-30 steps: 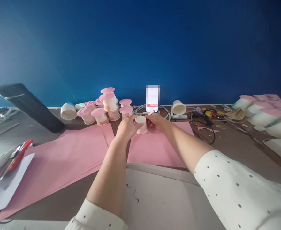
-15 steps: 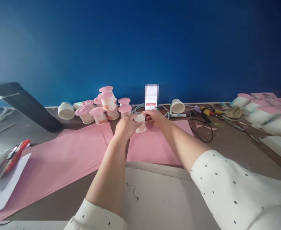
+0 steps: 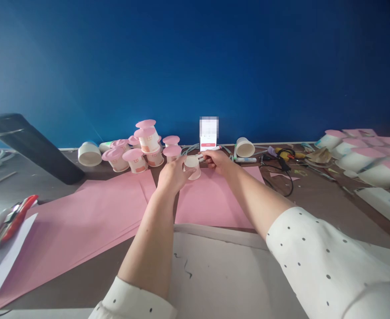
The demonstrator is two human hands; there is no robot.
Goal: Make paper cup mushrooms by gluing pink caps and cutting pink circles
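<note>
In the middle of the head view my left hand (image 3: pixel 171 175) is closed around the side of a small white paper cup (image 3: pixel 192 165). The cup appears to stand bottom up, above a pink paper sheet (image 3: pixel 215 199). My right hand (image 3: pixel 216 161) is just right of the cup, its fingers pinched on a slim white pen (image 3: pixel 200 156). The pen's front end points toward the cup; whether it touches the cup I cannot tell. Most of the pen is hidden by the fingers.
Pink-topped paper cups (image 3: pixel 135 160) stand stacked behind left, with more pink-topped cups (image 3: pixel 364 156) at far right. A lit phone (image 3: pixel 208 133) leans on the blue wall. Nearby are a lying cup (image 3: pixel 244 147), a marker (image 3: pixel 246 160), black cable (image 3: pixel 284 166) and red-handled tool (image 3: pixel 20 217).
The cup has tipped slightly and moved a little up and left in my left hand. The pen in my right hand has shifted its angle beside the cup.
</note>
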